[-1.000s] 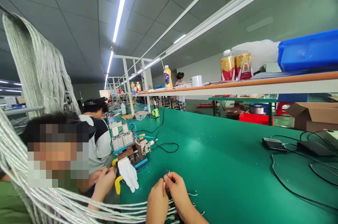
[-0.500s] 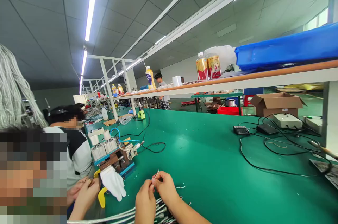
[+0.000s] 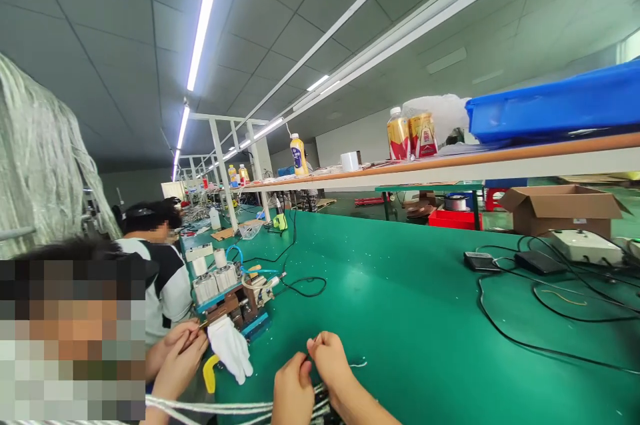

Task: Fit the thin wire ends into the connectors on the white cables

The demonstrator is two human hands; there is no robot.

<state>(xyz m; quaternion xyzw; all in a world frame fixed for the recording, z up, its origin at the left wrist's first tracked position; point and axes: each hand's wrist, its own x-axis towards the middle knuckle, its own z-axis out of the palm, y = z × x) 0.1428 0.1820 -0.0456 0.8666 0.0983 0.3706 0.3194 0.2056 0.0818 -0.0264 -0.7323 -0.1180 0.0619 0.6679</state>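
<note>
Left hand (image 3: 293,390) and right hand (image 3: 331,361) fingertips pinched together on thin braided silvery cable ends (image 3: 305,405), bundle lying on smooth green mat (image 3: 400,318), limp white fabric glove (image 3: 230,348) nearby.

A: what's on the bench?
B: green mat (image 3: 400,318), black cables (image 3: 525,338), small machine (image 3: 233,291) w/ white glove (image 3: 231,348) beside it.
A: shelf?
B: blue bin (image 3: 555,108), 2 drink bottles (image 3: 411,136), yellow bottle (image 3: 299,154). Cardboard box (image 3: 563,206) behind.
</note>
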